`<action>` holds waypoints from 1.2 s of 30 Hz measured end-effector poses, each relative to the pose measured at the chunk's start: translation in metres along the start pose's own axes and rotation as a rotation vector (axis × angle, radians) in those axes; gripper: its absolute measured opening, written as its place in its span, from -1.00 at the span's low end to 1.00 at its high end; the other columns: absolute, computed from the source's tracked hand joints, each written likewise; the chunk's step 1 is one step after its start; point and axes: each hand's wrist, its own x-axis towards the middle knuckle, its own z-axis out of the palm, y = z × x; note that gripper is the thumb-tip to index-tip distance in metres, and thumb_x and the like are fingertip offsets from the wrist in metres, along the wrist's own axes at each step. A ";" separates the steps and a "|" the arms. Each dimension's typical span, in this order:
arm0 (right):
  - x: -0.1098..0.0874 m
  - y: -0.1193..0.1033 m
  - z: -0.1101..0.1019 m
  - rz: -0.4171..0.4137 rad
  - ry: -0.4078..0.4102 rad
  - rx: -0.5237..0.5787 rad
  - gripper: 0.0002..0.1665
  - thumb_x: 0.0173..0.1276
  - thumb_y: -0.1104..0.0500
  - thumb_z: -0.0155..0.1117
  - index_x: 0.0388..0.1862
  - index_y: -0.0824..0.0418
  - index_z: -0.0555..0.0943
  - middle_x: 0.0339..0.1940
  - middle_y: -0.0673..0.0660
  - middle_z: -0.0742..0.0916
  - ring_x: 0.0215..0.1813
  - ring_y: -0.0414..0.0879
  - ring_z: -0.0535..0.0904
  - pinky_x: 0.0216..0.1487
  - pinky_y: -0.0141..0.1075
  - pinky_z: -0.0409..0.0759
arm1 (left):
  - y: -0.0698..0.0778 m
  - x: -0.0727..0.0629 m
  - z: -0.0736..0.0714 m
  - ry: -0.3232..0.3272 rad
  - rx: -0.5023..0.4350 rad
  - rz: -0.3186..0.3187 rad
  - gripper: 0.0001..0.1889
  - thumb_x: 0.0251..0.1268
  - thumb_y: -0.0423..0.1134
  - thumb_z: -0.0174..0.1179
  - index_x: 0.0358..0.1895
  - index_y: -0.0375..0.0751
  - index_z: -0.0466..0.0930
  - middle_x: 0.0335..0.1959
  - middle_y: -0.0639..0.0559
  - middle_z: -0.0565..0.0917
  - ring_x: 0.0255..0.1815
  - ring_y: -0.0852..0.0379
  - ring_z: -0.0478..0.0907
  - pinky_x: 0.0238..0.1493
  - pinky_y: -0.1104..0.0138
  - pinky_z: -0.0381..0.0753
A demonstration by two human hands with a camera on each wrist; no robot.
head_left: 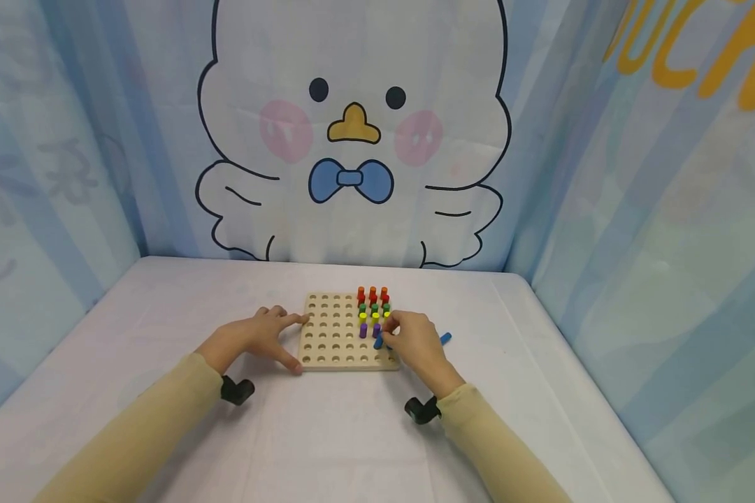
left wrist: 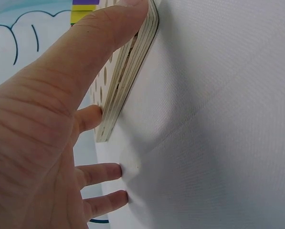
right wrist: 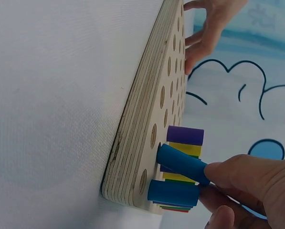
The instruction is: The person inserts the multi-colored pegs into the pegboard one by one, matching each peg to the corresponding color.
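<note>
A pale wooden pegboard (head_left: 335,334) with rows of round holes lies on the table. My left hand (head_left: 256,338) rests at its left side, fingers spread, thumb at the near corner and index finger on the left edge. In my right hand (head_left: 419,344), thumb and fingertips pinch a blue peg (right wrist: 180,162). That peg is tilted, its lower end at a hole. Beside it a second blue peg (right wrist: 173,192) stands in the board. Red pegs (head_left: 372,299), green, yellow pegs (head_left: 363,318) and purple pegs (head_left: 363,331) stand in rows on the right side.
Another blue peg (head_left: 445,339) lies on the white-covered table (head_left: 346,433), right of my right hand. A curtain (head_left: 352,223) printed with a cartoon bird hangs behind the table, and more curtains hang at both sides.
</note>
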 end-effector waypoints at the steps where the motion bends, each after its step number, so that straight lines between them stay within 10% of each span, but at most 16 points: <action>1: 0.000 0.000 0.000 -0.004 -0.005 -0.005 -0.92 0.37 0.18 0.47 -0.31 0.08 0.70 -0.36 -0.02 0.76 -0.41 -0.17 0.54 -0.41 -0.36 0.50 | 0.000 0.000 0.000 0.001 -0.001 0.002 0.20 -0.08 0.40 0.51 0.66 0.11 0.14 0.52 -0.35 0.25 0.50 -0.44 0.19 0.31 -0.45 0.33; 25: -0.002 0.004 -0.007 -0.068 -0.025 -0.095 -0.88 0.46 0.11 0.37 -0.25 0.12 0.76 -0.23 0.05 0.74 -0.37 -0.15 0.53 -0.38 -0.33 0.52 | 0.003 0.001 -0.003 -0.020 0.003 -0.006 0.20 -0.08 0.40 0.51 0.66 0.09 0.13 0.53 -0.34 0.23 0.50 -0.42 0.18 0.31 -0.45 0.32; 36: 0.001 0.023 -0.023 0.026 -0.001 -0.384 -0.80 0.51 0.08 0.27 -0.13 0.18 0.72 -0.30 0.09 0.72 -0.37 -0.04 0.62 -0.34 -0.14 0.67 | 0.003 0.000 -0.003 -0.029 0.005 -0.012 0.21 -0.06 0.41 0.50 0.66 0.08 0.11 0.53 -0.35 0.23 0.49 -0.41 0.18 0.31 -0.44 0.34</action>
